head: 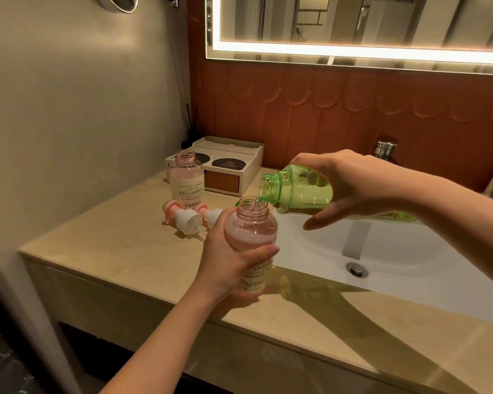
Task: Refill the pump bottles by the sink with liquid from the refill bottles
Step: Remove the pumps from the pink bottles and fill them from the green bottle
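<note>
On a beige vanity counter (125,223) beside a white sink (382,251), the left hand (228,268) grips an upright pink pump bottle (251,231); the right hand (350,183) clasps a green refill bottle (299,191) lying nearly horizontal, its mouth just above the pink neck, pouring.

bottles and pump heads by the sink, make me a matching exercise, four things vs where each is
Things:
1. green refill bottle
2. pink bottle with liquid running into it
3. second pink bottle
4. pump heads

Places:
A. lying on the counter
B. upright in the left hand
C. standing open on the counter
D. tipped in the right hand

Pairs: 1-D, 2-B, 3-C, 4-A
</note>
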